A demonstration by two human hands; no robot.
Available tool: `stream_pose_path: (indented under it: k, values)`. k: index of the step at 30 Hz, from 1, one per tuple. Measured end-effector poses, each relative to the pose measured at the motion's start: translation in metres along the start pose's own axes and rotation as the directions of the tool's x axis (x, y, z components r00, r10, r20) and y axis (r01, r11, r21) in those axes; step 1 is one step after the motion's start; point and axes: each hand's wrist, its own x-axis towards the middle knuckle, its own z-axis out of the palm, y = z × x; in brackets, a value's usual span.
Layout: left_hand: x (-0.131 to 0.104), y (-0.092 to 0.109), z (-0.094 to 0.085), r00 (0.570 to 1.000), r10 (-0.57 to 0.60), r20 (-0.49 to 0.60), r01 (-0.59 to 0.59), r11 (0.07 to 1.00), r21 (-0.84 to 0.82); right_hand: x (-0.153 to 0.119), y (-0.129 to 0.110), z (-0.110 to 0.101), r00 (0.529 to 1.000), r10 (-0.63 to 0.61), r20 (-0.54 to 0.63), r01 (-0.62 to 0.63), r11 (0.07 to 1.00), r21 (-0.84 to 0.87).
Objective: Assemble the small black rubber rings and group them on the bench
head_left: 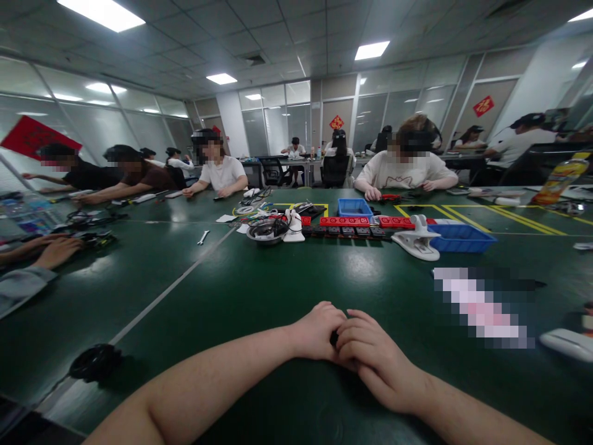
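Observation:
Near the table's front, my left hand [319,331] and my right hand [377,358] meet with curled fingers. A small dark object [334,337] shows in the gap between them, mostly covered, and its kind cannot be made out. The left hand is closed, its fingertips hidden on the far side. My right fingers bend over toward the left hand and touch it. Both hands rest at or just above the green tabletop [259,290].
Ahead stand red power strips [345,221], a white clamp [419,240], blue trays [463,238] and tangled cables [267,227]. A wrench [202,237] lies left of these. A black cable coil [96,362] sits front left. At right is a blurred pink item [482,306]. Several people sit around.

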Motion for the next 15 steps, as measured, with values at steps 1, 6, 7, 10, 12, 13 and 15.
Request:
stream_pose_path:
  k: [1, 6, 7, 10, 12, 13, 15]
  values:
    - [0.000, 0.001, 0.000, 1.000, -0.008, -0.006, 0.008, 1.000, 0.007, -0.001, 0.001, 0.001, 1.000, 0.016, -0.009, -0.016, 1.000, -0.018]
    - [-0.002, 0.009, 0.001, 0.994, -0.093, -0.051, 0.092, 0.996, -0.016, -0.003, 0.008, 0.007, 0.976, 0.197, -0.097, -0.210, 0.965, -0.154]
    - [-0.002, 0.012, 0.001, 0.992, -0.113, -0.059, 0.111, 0.994, -0.022, -0.003, 0.010, 0.009, 0.963, 0.241, -0.122, -0.260, 0.950, -0.174]
    - [-0.003, 0.019, 0.002, 0.979, -0.178, -0.094, 0.177, 0.984, -0.025, -0.002, 0.013, 0.013, 0.931, 0.327, -0.164, -0.357, 0.909, -0.214]
    - [-0.003, 0.022, 0.003, 0.970, -0.218, -0.112, 0.218, 0.976, -0.011, -0.002, 0.014, 0.014, 0.920, 0.358, -0.163, -0.388, 0.892, -0.233]
    - [-0.003, 0.023, 0.004, 0.966, -0.232, -0.116, 0.234, 0.972, 0.001, -0.002, 0.014, 0.014, 0.916, 0.369, -0.159, -0.399, 0.884, -0.245]
    - [-0.003, 0.024, 0.006, 0.961, -0.249, -0.124, 0.255, 0.966, 0.034, -0.002, 0.013, 0.015, 0.908, 0.390, -0.154, -0.418, 0.865, -0.275]
